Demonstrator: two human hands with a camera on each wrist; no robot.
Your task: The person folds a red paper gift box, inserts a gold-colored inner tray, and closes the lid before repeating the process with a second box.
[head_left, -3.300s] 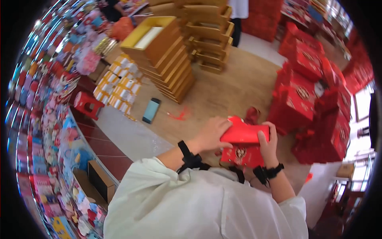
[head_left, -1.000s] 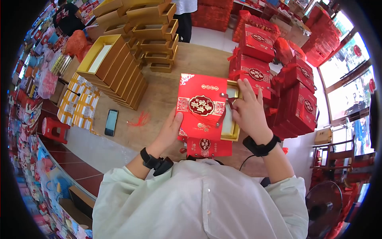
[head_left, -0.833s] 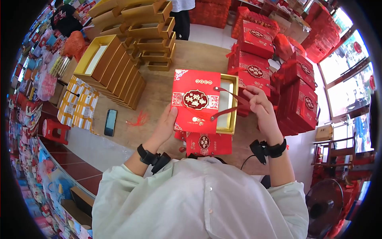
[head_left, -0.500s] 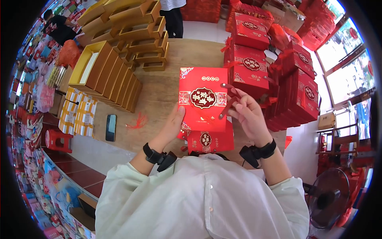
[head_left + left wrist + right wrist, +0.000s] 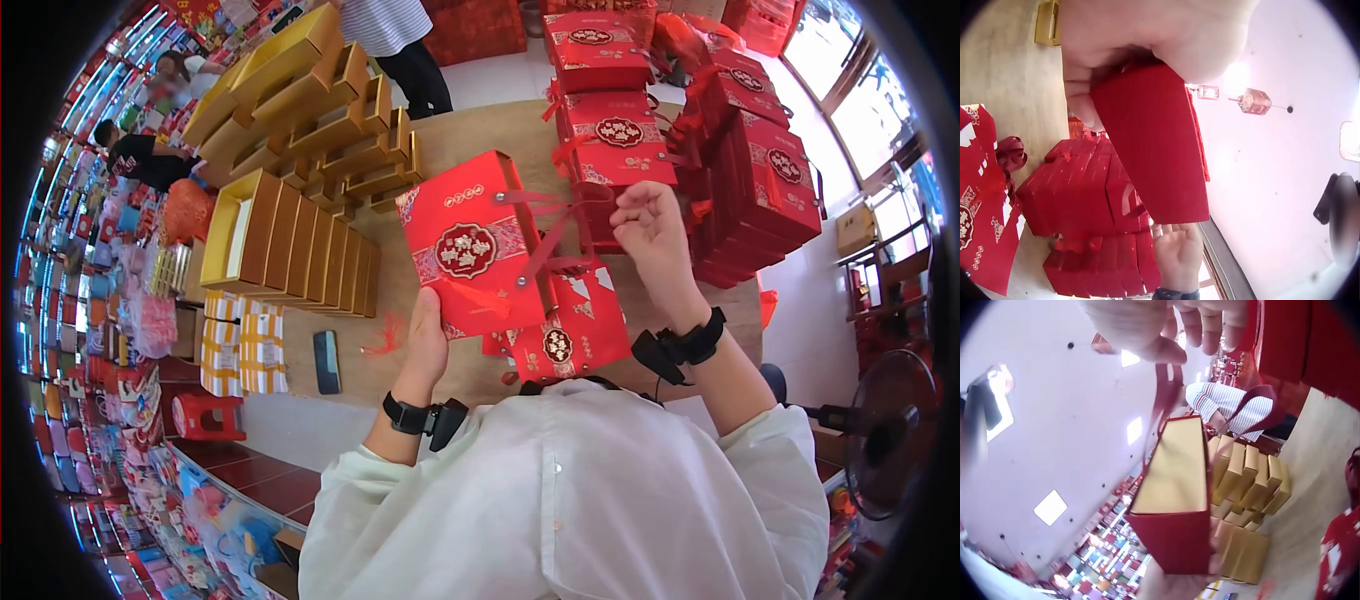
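The gold tray [image 5: 1175, 465] had slid into the red gift box [image 5: 468, 250] the left hand [image 5: 428, 340] gripped over the table [image 5: 485, 130], and the loose-fingered right hand [image 5: 657, 240] had released the ribbon handles [image 5: 548, 247], so assembly seemed nearly done.

Both bare forearms [image 5: 735, 390] extend toward the far side; the bare left-hand grip [image 5: 428, 345] is clasped, the bare right-hand grip [image 5: 655, 232] is in air, fingers [image 5: 640, 196] loosely bent.

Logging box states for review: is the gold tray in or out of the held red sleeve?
In: the right wrist view shows the gold tray within the red sleeve, not jutting out.
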